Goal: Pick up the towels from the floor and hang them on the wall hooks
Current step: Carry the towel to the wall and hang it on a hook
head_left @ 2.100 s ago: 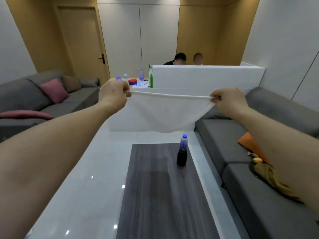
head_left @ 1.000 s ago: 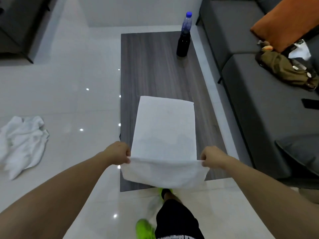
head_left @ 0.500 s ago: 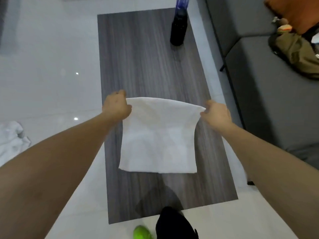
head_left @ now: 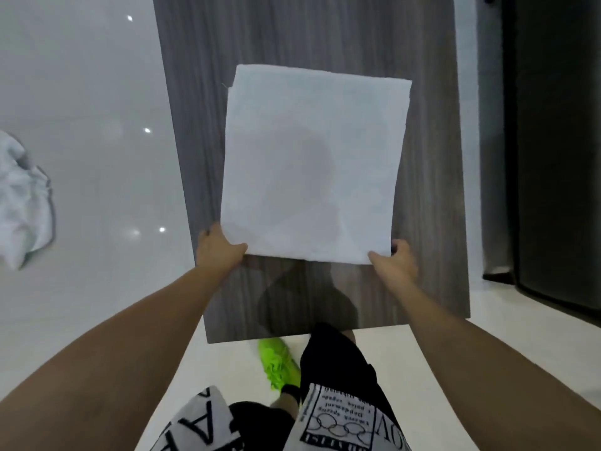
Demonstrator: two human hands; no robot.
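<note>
Pinching the folded towel (head_left: 312, 164) at its near corners, centre frame on the table (head_left: 429, 157), w/ left hand (head_left: 218, 249) & right hand (head_left: 395, 263): keep edges aligned, tension even; 2nd towel (head_left: 22, 203) lies on the floor, left edge.

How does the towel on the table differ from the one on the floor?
The folded towel lies flat and square on the table, while the floor towel is a crumpled heap. The left hand and right hand grip the folded towel; nothing touches the floor towel. Both are white.
</note>
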